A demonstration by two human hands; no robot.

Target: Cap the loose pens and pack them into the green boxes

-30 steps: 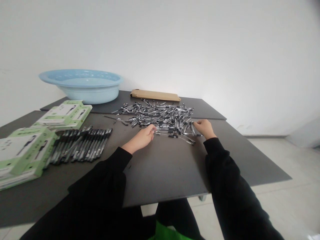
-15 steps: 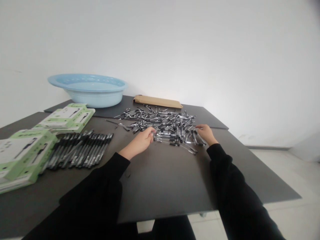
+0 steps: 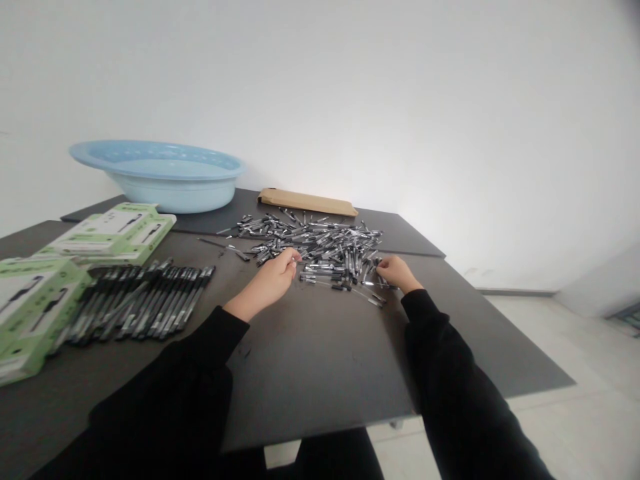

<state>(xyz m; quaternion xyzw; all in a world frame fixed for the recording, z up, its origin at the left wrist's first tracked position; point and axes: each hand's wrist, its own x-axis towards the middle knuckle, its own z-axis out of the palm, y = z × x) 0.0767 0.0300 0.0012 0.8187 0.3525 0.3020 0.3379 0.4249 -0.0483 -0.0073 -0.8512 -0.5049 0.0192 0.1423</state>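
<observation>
A large loose pile of clear-barrelled pens with black parts [image 3: 330,243] lies across the table. My left hand [image 3: 270,285] is at the near left edge of the pile, thumb and fingers pinched on a thin pen whose tip barely shows. At the pile's right edge, my right hand [image 3: 399,273] has its fingertips closed on a dark pen end; most of that pen is hidden. To the left, a row of pens [image 3: 145,303] lies side by side, with one lying askew on top.
Green-and-white pen boxes [image 3: 117,230] are stacked at the left, with more boxes [image 3: 37,310] nearer me. Behind them stands a light blue basin [image 3: 180,193]. A flat brown cardboard piece [image 3: 307,202] lies by the wall, behind the pile on the dark table [image 3: 320,373].
The view has shifted slightly, moving everything a little left. My right hand has come down and inward onto the pens, its fingers closing. The left hand stays pinched at the pile's edge.
</observation>
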